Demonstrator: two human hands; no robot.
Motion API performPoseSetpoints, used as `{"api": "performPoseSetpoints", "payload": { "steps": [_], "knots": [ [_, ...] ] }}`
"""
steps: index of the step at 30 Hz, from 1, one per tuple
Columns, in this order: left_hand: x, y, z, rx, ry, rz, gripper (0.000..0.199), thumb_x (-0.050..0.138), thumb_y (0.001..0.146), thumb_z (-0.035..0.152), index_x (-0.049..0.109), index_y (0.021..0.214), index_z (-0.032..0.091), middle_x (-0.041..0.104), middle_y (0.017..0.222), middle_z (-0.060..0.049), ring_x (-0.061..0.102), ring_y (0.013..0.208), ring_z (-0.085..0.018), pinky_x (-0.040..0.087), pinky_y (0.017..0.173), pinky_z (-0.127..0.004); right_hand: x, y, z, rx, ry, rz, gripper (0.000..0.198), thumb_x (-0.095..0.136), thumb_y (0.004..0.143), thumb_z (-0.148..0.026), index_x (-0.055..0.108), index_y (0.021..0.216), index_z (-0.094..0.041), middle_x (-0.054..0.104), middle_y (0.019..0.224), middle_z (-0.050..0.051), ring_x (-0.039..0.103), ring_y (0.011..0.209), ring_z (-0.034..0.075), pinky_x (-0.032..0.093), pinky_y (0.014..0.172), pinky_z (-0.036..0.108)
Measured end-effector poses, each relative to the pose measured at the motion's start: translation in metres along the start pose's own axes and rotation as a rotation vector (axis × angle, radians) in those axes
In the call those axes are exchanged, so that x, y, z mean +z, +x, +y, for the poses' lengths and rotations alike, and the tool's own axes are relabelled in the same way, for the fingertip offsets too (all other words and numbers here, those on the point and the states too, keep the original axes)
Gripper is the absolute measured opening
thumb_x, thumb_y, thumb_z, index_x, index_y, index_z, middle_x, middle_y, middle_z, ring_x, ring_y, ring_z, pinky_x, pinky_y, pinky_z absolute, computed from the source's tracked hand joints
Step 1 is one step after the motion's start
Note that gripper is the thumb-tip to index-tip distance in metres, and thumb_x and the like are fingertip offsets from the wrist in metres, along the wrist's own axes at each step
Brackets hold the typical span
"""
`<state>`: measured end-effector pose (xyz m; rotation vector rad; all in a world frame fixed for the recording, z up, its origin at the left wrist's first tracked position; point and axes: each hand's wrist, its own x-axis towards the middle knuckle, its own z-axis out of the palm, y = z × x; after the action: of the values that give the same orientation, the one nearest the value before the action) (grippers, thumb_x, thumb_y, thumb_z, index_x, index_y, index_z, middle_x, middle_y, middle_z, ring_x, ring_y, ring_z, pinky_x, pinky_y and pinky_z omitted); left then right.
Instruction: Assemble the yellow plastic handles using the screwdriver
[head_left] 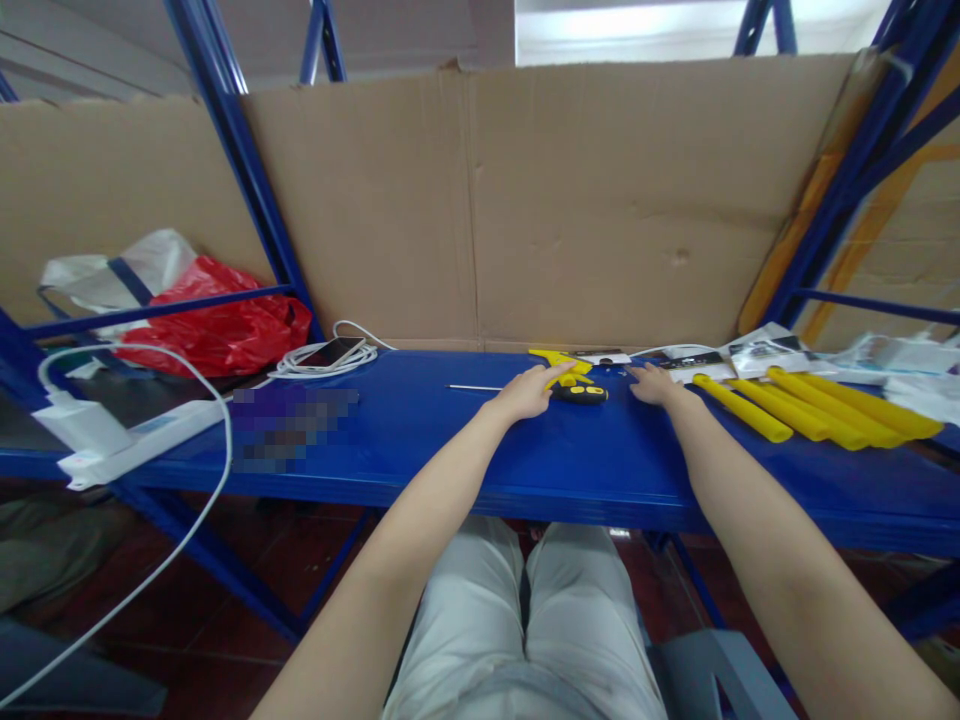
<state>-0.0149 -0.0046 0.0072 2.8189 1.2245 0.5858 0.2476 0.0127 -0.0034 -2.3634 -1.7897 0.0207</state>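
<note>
Yellow plastic piece (576,371): angular, at my left hand (527,392), over the glossy blue surface (420,430).
Left hand: touching it; I can't tell whether it grips.
Right hand (651,384): released, fingers spread.
Screwdriver (581,395): thin shaft, rounded black-yellow handle.
Yellow tubes (742,408): long, smooth.

Your two hands at the blue shelf (420,430), mid-frame.
Your left hand (529,392) touches a yellow trigger piece (571,372), screwdriver (589,395) just below; your right hand (651,383) right of centre, fingertips unclear; yellow tubes (759,414) mid-right, red bag (221,325) mid-left.
</note>
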Motion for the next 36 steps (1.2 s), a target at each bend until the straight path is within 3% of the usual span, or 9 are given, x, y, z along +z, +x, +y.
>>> {"api": "performPoseSetpoints", "payload": {
  "steps": [12, 21, 27, 36],
  "knots": [
    [-0.001, 0.000, 0.001, 0.004, 0.003, -0.018, 0.062, 0.043, 0.087, 0.012, 0.030, 0.146, 0.029, 0.059, 0.111, -0.007, 0.058, 0.101, -0.021, 0.044, 0.090, -0.033, -0.002, -0.006, -0.007, 0.011, 0.005, -0.073, 0.053, 0.027, 0.092, -0.030, 0.038, 0.144, -0.022, 0.023, 0.154, 0.011, 0.018, 0.140, 0.034, 0.023, 0.104, 0.064],
    [0.000, 0.000, 0.000, 0.005, 0.012, -0.010, 0.062, 0.043, 0.087, 0.012, 0.032, 0.145, 0.030, 0.058, 0.113, -0.007, 0.057, 0.104, -0.021, 0.043, 0.091, -0.033, 0.001, -0.006, -0.008, -0.001, 0.007, -0.046, 0.052, 0.026, 0.093, -0.033, 0.044, 0.140, -0.021, 0.029, 0.151, 0.013, 0.024, 0.138, 0.035, 0.025, 0.103, 0.064],
    [-0.001, -0.001, 0.001, 0.000, 0.011, -0.017, 0.063, 0.044, 0.087, 0.014, 0.030, 0.145, 0.031, 0.058, 0.114, -0.007, 0.057, 0.105, -0.021, 0.043, 0.091, -0.033, 0.001, -0.004, -0.009, -0.026, 0.003, 0.016, 0.046, 0.032, 0.091, -0.032, 0.056, 0.128, -0.021, 0.047, 0.140, 0.013, 0.039, 0.130, 0.033, 0.034, 0.101, 0.058],
    [-0.003, -0.002, 0.004, -0.004, 0.025, -0.020, 0.062, 0.042, 0.086, 0.012, 0.032, 0.145, 0.030, 0.058, 0.113, -0.007, 0.057, 0.104, -0.021, 0.043, 0.091, -0.031, 0.003, -0.001, -0.011, -0.064, -0.016, 0.002, 0.048, 0.036, 0.090, -0.032, 0.050, 0.134, -0.016, 0.048, 0.138, 0.015, 0.042, 0.128, 0.032, 0.035, 0.102, 0.050]
  ]
}}
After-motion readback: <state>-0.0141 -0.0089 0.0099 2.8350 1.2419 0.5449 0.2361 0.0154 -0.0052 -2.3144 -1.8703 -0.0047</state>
